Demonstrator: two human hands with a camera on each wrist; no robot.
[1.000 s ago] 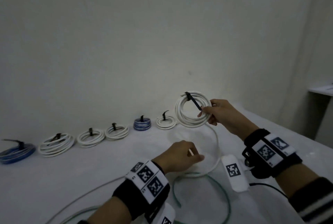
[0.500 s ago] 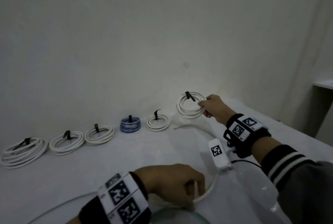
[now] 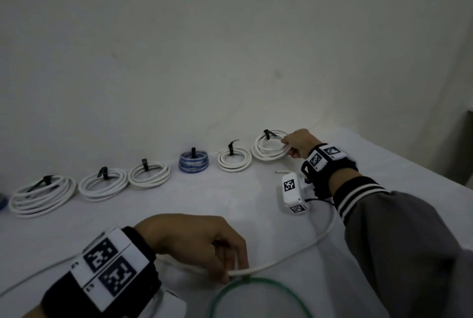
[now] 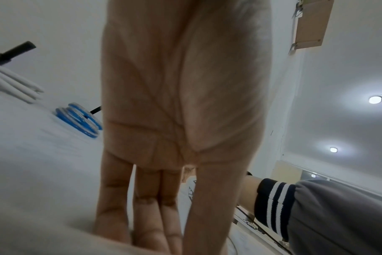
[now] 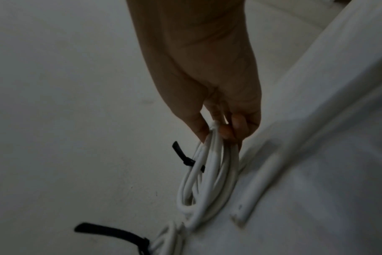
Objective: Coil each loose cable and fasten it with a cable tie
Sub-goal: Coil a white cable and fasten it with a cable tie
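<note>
My right hand (image 3: 286, 143) grips a white coiled cable (image 3: 268, 149) bound with a black tie (image 3: 267, 134), at the right end of the row by the wall. In the right wrist view its fingertips (image 5: 227, 131) pinch the coil (image 5: 207, 176) beside its tie (image 5: 182, 157), and the coil's low side meets the table. Near me, my left hand (image 3: 234, 273) points its fingers down and pinches a loose white cable (image 3: 286, 257) lying on the table. That cable curves right and back to its free end (image 3: 281, 171). The left wrist view shows only fingers (image 4: 146, 207).
Tied coils line the wall: white ones (image 3: 42, 195), (image 3: 102, 184), (image 3: 149, 174), (image 3: 233, 160) and a blue one (image 3: 193, 161). A loose green cable (image 3: 256, 283) loops at the front. The white table's edge (image 3: 422, 166) runs along the right.
My right hand has carried the tied coil back and down to the right end of the row. My left hand has drawn towards me and down onto the table with the loose white cable.
</note>
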